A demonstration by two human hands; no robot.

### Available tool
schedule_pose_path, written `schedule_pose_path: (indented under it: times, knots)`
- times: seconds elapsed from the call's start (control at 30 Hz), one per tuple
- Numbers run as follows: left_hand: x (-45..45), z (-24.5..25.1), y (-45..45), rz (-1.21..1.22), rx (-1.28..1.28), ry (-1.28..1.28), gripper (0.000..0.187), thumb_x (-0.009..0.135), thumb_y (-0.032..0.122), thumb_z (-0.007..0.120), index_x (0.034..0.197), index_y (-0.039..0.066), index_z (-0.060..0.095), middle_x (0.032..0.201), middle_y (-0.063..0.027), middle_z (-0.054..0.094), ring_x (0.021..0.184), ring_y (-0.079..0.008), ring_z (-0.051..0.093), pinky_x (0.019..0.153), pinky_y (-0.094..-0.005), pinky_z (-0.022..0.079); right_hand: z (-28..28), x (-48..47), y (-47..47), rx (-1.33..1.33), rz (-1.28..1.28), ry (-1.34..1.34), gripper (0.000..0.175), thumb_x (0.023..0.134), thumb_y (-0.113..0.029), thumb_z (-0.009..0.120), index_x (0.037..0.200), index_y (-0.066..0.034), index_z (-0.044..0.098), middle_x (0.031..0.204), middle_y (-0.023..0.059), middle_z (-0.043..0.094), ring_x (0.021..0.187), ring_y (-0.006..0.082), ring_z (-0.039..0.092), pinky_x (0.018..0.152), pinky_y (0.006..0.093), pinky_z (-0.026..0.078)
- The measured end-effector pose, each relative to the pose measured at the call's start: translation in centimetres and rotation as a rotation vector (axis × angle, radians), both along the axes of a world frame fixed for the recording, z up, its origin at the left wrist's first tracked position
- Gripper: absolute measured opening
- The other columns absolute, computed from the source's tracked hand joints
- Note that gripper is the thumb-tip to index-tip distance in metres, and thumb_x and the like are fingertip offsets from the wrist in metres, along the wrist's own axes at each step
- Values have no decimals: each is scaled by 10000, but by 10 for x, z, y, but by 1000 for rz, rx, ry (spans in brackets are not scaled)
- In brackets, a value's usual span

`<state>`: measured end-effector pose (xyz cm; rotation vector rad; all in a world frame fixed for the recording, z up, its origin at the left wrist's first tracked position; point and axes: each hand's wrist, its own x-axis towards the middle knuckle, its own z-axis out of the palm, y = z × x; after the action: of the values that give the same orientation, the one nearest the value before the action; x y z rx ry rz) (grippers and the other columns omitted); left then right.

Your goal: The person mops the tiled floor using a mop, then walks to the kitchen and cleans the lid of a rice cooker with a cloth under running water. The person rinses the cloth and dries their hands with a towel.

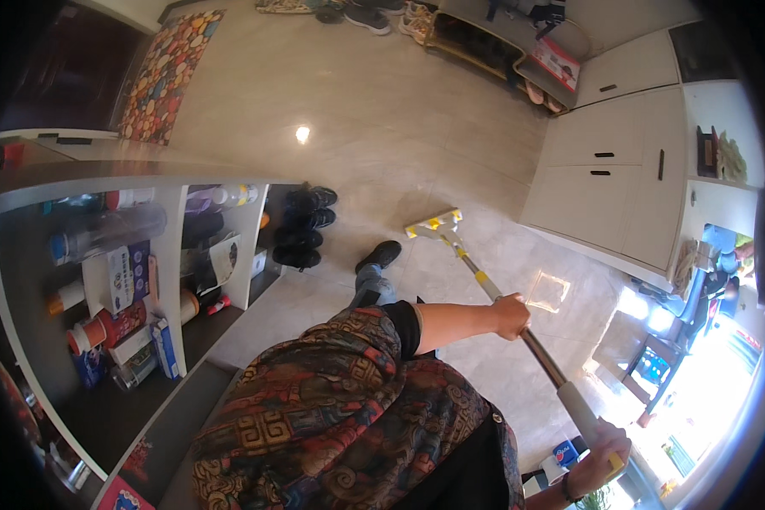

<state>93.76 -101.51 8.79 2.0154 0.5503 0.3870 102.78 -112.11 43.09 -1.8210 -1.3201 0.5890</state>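
Observation:
My left hand (512,315) is closed around the middle of a mop's metal pole (542,357). Lower right, my right hand (602,449) grips the grey handle sleeve (577,411) near its yellow end; a dark band circles that wrist. The pole slants away to a white and yellow mop head (433,223), which rests on the pale tiled floor (370,166). One dark shoe (380,255) of mine stands just left of the mop head. A patterned shirt (331,395) fills the lower middle of the view and hides part of the floor.
At left, an open shelf unit (183,268) holds bottles, boxes and jars, with black shoes (303,226) by its end. White cabinets (586,197) line the right. A shoe bench (478,44) and a pebble-patterned mat (172,76) lie farther off. A square floor plate (549,291) sits right of the pole.

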Motion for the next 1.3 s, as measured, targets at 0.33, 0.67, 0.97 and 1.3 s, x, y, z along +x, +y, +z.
schedule_pose_path:
  times: [0.33,0.67,0.97,1.3]
  knots:
    - [-155,-41,86,397,113,83,102,541,216,644,549,167,555,543,-58,532,586,-283,551,693,-435,380,-68,-67,84,149,155,282,124,823,-138,538,759,-59,468,793,122,575,768,266,580,809,480,480]
    - [-432,-125,141,876,162,738,204,632,276,729,634,144,573,749,-44,577,808,-275,562,714,-403,400,-248,-243,184,28,736,737,124,756,73,608,790,-25,539,845,87,588,926,268,576,891,404,429]
    - [-278,-143,101,659,305,448,244,650,327,696,555,123,602,611,-106,567,691,-318,562,643,-435,427,-226,-93,114,1,537,674,105,737,63,577,778,-29,547,836,104,590,967,313,579,902,438,418]
    - [40,-96,-99,234,189,271,146,581,256,641,545,119,605,594,-122,587,661,-316,583,697,-443,429,-140,156,-148,-62,116,318,118,752,-96,564,698,-48,470,736,94,547,859,274,567,875,476,426]
